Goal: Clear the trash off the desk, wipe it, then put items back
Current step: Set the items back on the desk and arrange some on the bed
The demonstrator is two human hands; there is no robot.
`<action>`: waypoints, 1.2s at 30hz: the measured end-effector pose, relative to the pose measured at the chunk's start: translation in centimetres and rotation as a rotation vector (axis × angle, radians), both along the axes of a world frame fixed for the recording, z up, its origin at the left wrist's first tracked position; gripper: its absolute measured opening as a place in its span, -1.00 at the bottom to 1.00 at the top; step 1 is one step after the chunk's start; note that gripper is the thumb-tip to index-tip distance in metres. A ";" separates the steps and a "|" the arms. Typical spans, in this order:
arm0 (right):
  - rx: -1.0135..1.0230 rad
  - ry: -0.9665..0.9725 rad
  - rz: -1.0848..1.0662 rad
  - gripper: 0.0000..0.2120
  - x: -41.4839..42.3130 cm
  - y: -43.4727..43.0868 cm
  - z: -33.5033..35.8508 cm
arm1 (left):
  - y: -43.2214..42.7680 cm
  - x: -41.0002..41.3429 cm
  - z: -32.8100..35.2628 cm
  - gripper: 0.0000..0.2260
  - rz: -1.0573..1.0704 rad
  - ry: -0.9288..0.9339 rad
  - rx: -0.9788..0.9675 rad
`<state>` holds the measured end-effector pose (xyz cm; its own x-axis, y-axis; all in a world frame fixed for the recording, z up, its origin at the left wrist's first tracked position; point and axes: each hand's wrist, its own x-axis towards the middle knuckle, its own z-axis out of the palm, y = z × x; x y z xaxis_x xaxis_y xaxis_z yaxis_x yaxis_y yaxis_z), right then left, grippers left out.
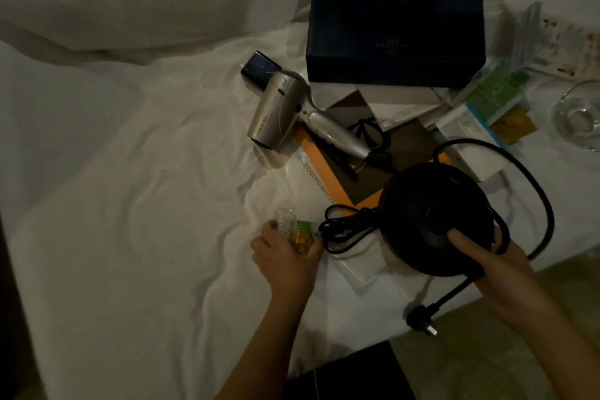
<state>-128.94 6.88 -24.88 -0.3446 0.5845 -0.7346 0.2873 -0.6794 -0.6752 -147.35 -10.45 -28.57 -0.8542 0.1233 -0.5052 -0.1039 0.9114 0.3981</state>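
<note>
Two hands busy here, both mine, and both have hold of something. My left hand [285, 256] has its fingers curled round a small clear plastic thing [297, 230] with yellow and green inside. It's too dark to tell what it really is. My right hand [500, 269] grips the near edge of a black round base [431, 214], thumb lying on top, the other fingers hidden under it.

Everything sits on a rumpled white bed sheet [130, 172], not on a tabletop. Between my hands lies a bundled black cord [347, 230], touching the fingertips of my left hand. A thicker black cable [539, 198] loops out past my right hand and comes back under my wrist, ending in a plug [422, 318] that hangs off the bed edge below that hand.

Further out, beyond my left hand, a silver hair dryer [285, 107] lies on its side, handle resting on an orange booklet [328, 172] that the base partly covers. Just past the dryer is a small black charger block [259, 70]. Well beyond both hands a dark blue box [394, 32] sits on some white paper. Out past my right hand there's a pile of green and blue leaflets [493, 97], and a clear glass dish [578, 117] beside them at the far right.
</note>
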 end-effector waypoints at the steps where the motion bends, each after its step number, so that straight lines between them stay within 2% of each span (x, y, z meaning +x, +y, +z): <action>1: -0.002 0.009 0.001 -0.12 0.6 0.1 0.2 | 0.0 -0.2 0.0 -0.27 -0.007 -0.009 -0.051; 3: 0.009 0.012 0.012 -0.08 1.7 0.1 0.6 | -0.2 -1.0 -0.1 -0.32 -0.060 -0.041 -0.108; 7: -0.032 -0.006 -0.038 -0.32 3.6 0.4 0.4 | -0.8 -2.3 -0.5 -0.46 -0.167 -0.091 -0.043; 11: -0.043 -0.048 -0.064 -0.03 4.1 0.6 0.4 | -1.4 -1.5 -0.5 -0.54 -0.170 0.003 0.065; 15: -0.045 -0.072 -0.074 0.12 3.8 0.7 0.4 | -1.3 -1.3 0.6 -0.53 -0.065 0.065 0.123; 18: -0.039 -0.054 -0.075 0.10 3.6 0.8 0.5 | -0.9 -1.6 1.2 -0.55 0.005 0.087 0.226; 20: -0.036 -0.036 -0.056 0.00 3.2 0.7 0.7 | -0.2 -2.2 2.0 -0.55 0.087 0.021 0.280; 22: -0.035 0.001 -0.050 -0.03 2.6 0.6 1.1 | 1.3 -2.7 3.0 -0.59 0.195 -0.148 0.403; 24: -0.025 0.017 -0.074 -0.02 2.2 0.4 1.3 | 3.3 -3.0 3.3 -0.63 0.171 -0.230 0.469; 26: -0.014 0.003 -0.107 -0.01 2.0 0.3 1.5 | 5.2 -3.0 3.1 -0.60 0.112 -0.182 0.431; 28: -0.006 -0.028 -0.135 -0.02 2.2 0.3 1.3 | 6.5 -3.0 2.7 -0.60 0.190 -0.178 0.392; 30: -0.009 -0.062 -0.149 -0.02 2.5 0.5 1.2 | 7.4 -3.3 2.0 -0.68 0.258 -0.164 0.368; 32: -0.015 -0.079 -0.151 0.00 2.7 0.7 1.1 | 8.3 -3.5 1.6 -0.70 0.180 -0.194 0.359; 34: -0.021 -0.096 -0.158 0.03 2.6 0.8 1.1 | 9.3 -3.5 1.5 -0.63 0.112 -0.222 0.337; 36: -0.013 -0.103 -0.162 -0.04 2.5 1.0 1.0 | 9.7 -3.5 1.1 -0.56 0.133 -0.242 0.319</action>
<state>-126.44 7.85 -23.88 -0.1690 0.6161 -0.7693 0.2405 -0.7311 -0.6384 -150.89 -0.79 -27.49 -0.7348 0.2030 -0.6472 -0.3371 0.7186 0.6082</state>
